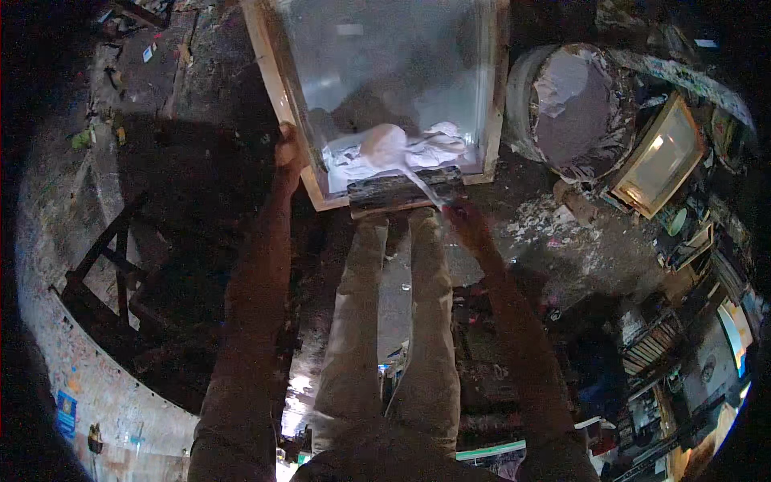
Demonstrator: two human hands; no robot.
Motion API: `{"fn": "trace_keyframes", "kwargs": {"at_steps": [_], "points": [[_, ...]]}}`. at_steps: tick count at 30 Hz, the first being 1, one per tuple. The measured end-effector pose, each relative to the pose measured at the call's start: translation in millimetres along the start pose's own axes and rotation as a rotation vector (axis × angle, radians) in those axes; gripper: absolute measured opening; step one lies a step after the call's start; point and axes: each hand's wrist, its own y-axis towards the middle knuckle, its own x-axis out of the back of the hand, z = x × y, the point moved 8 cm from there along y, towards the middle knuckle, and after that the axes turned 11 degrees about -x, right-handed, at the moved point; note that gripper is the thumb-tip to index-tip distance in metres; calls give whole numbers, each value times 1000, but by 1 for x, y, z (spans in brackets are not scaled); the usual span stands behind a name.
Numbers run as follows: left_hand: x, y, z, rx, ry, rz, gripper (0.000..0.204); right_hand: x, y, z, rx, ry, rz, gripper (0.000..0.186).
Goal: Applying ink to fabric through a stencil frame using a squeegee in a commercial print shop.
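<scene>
It's murky and we're squinting; cool light catches the framed panel (393,64), hazy grey reflections across it, and the white material (440,147) inside glows; we spot a hard glint on the smaller frame (660,161) at right; the right hand (459,214) sinks into shadow while its handled tool (385,147) looks smeared and soft; noise speckles the darks; glare flares at the lower edge; we see straight lines bend toward a black fisheye rim.

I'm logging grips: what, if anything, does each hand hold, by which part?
The left hand grips the wooden frame by its left side, near the lower corner. The right hand holds a pale, blurred tool by its handle's end.
</scene>
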Motion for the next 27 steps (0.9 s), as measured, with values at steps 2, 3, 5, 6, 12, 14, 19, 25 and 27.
{"fn": "trace_keyframes", "kwargs": {"at_steps": [2, 3, 5, 6, 12, 14, 19, 25, 27], "points": [[42, 14, 1, -258, -421, -84, 73, -23, 9, -10, -76, 244, 220, 23], [5, 11, 2, -241, -457, -54, 73, -19, 8, -40, -233, 288, 358, 24], [-82, -18, 3, -1, -352, 31, 71, 23, -15, -93, -444, 322, 427, 26], [-99, -27, 4, 99, -267, 55, 71, 36, -34, -101, -518, 314, 420, 24], [3, 26, 50, 15, 189, -73, 48, 95, -122, -34, -208, 1047, 547, 21], [10, 28, 49, -105, 156, 32, 39, 159, -144, -45, -169, 931, 96, 20], [-29, 3, 31, -1, -236, 120, 34, 304, -130, -3, -211, -40, -869, 36], [-37, -2, 13, -87, -335, 56, 30, 310, -32, 12, 191, -570, -1028, 33], [-37, -13, 9, -133, -342, 86, 29, 297, -31, 34, 270, -507, -906, 32]]}}
